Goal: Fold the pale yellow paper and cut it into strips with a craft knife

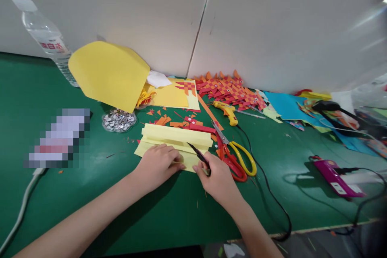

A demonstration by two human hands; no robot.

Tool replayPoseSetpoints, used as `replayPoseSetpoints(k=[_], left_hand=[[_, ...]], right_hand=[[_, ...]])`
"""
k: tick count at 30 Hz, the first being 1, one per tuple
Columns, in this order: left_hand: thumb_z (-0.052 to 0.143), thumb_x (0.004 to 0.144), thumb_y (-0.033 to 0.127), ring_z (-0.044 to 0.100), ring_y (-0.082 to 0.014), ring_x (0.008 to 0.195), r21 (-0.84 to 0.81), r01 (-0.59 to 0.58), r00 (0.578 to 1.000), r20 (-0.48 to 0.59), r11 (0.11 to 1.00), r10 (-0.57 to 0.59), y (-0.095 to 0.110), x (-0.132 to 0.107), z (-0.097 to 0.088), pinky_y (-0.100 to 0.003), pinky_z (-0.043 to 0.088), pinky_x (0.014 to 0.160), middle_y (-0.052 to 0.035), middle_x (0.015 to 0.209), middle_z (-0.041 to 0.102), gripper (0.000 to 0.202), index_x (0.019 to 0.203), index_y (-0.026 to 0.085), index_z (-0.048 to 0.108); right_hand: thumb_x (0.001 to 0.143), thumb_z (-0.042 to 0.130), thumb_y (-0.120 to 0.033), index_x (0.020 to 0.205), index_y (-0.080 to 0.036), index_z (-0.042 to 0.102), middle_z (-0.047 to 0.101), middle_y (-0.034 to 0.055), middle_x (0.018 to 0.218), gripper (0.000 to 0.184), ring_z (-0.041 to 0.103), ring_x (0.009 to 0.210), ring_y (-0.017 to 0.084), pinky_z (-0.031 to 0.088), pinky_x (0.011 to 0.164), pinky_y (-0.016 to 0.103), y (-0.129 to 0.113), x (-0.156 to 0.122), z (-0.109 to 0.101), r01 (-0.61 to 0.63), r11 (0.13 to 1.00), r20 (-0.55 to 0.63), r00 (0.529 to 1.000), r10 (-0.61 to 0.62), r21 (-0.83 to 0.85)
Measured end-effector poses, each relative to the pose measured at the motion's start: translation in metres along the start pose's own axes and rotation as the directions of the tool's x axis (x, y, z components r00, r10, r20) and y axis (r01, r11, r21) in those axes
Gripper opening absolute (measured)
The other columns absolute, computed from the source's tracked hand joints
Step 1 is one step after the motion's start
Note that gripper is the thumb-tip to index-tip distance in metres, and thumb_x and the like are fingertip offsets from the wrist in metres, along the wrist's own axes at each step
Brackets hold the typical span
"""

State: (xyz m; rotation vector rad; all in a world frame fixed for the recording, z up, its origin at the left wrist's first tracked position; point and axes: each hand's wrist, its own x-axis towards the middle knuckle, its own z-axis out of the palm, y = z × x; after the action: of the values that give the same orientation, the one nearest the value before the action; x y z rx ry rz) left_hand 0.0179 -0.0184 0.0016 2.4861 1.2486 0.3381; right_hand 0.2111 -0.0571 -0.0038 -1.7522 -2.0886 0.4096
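A pale yellow folded sheet of paper point(175, 135) lies on the green table, with creases running along its length. My left hand point(159, 165) is closed at its near edge, fingers curled over the paper and the thumb by the edge. In my right hand point(219, 173) is a slim black pointed tool point(198, 153), its tip slanting up and left above the paper. Whether it is a knife, tweezers or a pen I cannot tell. That hand's fingertips also meet the sheet's near right edge. Scissors point(232, 157) with red and yellow handles lie just right of the paper.
Behind are a yellow glue gun point(226, 112), a heap of red-orange woven paper fish point(228, 90), and a dish of googly eyes point(119, 120). A large yellow sheet point(107, 72), water bottle point(50, 42) and phone point(62, 137) are left. A purple power strip point(337, 177) lies right.
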Motion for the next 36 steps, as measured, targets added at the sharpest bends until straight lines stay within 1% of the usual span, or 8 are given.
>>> replayPoseSetpoints(k=[6, 12, 17, 19, 22, 27, 31, 36], left_hand=[[0.057, 0.085, 0.037, 0.057, -0.0181, 0.077, -0.020, 0.028, 1.000, -0.012, 0.999, -0.028, 0.000, -0.001, 0.001, -0.028, 0.040, 0.066, -0.0005, 0.078, 0.064, 0.019, 0.079, 0.020, 0.059], [0.060, 0.082, 0.036, 0.058, -0.0171, 0.073, -0.039, 0.056, 0.998, -0.020, 0.998, -0.057, 0.002, -0.001, 0.000, -0.027, 0.039, 0.063, 0.0010, 0.073, 0.063, 0.017, 0.076, 0.020, 0.058], [0.061, 0.081, 0.036, 0.058, -0.0169, 0.070, -0.039, 0.077, 0.997, -0.016, 0.996, -0.077, 0.002, -0.001, -0.001, -0.026, 0.038, 0.061, 0.0010, 0.071, 0.062, 0.017, 0.076, 0.020, 0.058], [0.060, 0.081, 0.037, 0.058, -0.0172, 0.071, -0.037, 0.069, 0.997, -0.017, 0.997, -0.070, 0.001, -0.001, -0.001, -0.026, 0.039, 0.060, 0.0005, 0.071, 0.062, 0.017, 0.076, 0.020, 0.059], [0.061, 0.080, 0.037, 0.059, -0.0174, 0.070, -0.029, 0.068, 0.997, -0.032, 0.997, -0.069, -0.001, -0.001, 0.001, -0.026, 0.039, 0.060, -0.0001, 0.073, 0.063, 0.017, 0.078, 0.021, 0.059], [0.060, 0.080, 0.038, 0.059, -0.0177, 0.070, -0.027, 0.050, 0.997, -0.049, 0.998, -0.051, -0.002, -0.002, 0.001, -0.026, 0.039, 0.059, -0.0001, 0.072, 0.063, 0.018, 0.077, 0.021, 0.059], [0.060, 0.081, 0.039, 0.058, -0.0176, 0.071, -0.053, 0.048, 0.998, -0.048, 0.997, -0.050, -0.002, -0.003, 0.000, -0.025, 0.037, 0.058, 0.0002, 0.073, 0.063, 0.019, 0.076, 0.021, 0.058], [0.059, 0.081, 0.040, 0.058, -0.0173, 0.071, -0.059, 0.038, 0.998, -0.055, 0.998, -0.041, -0.003, -0.003, 0.001, -0.025, 0.037, 0.059, 0.0002, 0.074, 0.062, 0.019, 0.077, 0.021, 0.058]], right_hand=[[0.080, 0.054, -0.021, 0.070, -0.022, 0.034, 0.048, -0.0005, 0.065, 0.023, 0.048, 0.064, 0.018, 0.033, 0.056, 0.027, 0.001, -0.002, 0.001, -0.028, 1.000, 0.010, 1.000, 0.028, -0.003], [0.081, 0.056, -0.021, 0.072, -0.022, 0.038, 0.047, 0.0014, 0.073, 0.020, 0.046, 0.070, 0.019, 0.036, 0.062, 0.029, 0.001, -0.003, 0.000, 0.033, 0.998, -0.047, 0.998, -0.036, -0.055], [0.074, 0.066, -0.038, 0.069, -0.022, 0.037, 0.046, -0.0009, 0.066, 0.033, 0.046, 0.064, 0.018, 0.033, 0.056, 0.027, -0.006, 0.001, -0.002, -0.006, 0.997, -0.039, 0.999, 0.003, -0.080], [0.071, 0.067, -0.041, 0.068, -0.022, 0.038, 0.047, -0.0007, 0.065, 0.035, 0.046, 0.063, 0.018, 0.032, 0.055, 0.027, -0.009, 0.004, -0.001, -0.044, 0.993, -0.018, 0.999, 0.042, -0.108], [0.068, 0.069, -0.040, 0.068, -0.022, 0.041, 0.050, -0.0001, 0.066, 0.034, 0.047, 0.064, 0.019, 0.031, 0.055, 0.027, -0.012, 0.008, -0.002, -0.099, 0.988, 0.021, 0.995, 0.102, -0.119], [0.064, 0.069, -0.028, 0.068, -0.021, 0.043, 0.051, -0.0012, 0.065, 0.027, 0.048, 0.062, 0.017, 0.030, 0.053, 0.025, -0.010, 0.013, -0.010, -0.170, 0.983, 0.121, 0.977, 0.177, -0.065], [0.064, 0.066, -0.023, 0.067, -0.022, 0.040, 0.049, -0.0032, 0.063, 0.026, 0.048, 0.058, 0.015, 0.030, 0.050, 0.024, -0.004, 0.015, -0.020, -0.196, 0.981, 0.235, 0.953, 0.193, -0.011], [0.065, 0.062, -0.014, 0.063, -0.021, 0.039, 0.051, -0.0028, 0.061, 0.024, 0.048, 0.056, 0.014, 0.030, 0.050, 0.023, 0.000, 0.014, -0.030, -0.202, 0.979, 0.307, 0.933, 0.191, 0.003]])
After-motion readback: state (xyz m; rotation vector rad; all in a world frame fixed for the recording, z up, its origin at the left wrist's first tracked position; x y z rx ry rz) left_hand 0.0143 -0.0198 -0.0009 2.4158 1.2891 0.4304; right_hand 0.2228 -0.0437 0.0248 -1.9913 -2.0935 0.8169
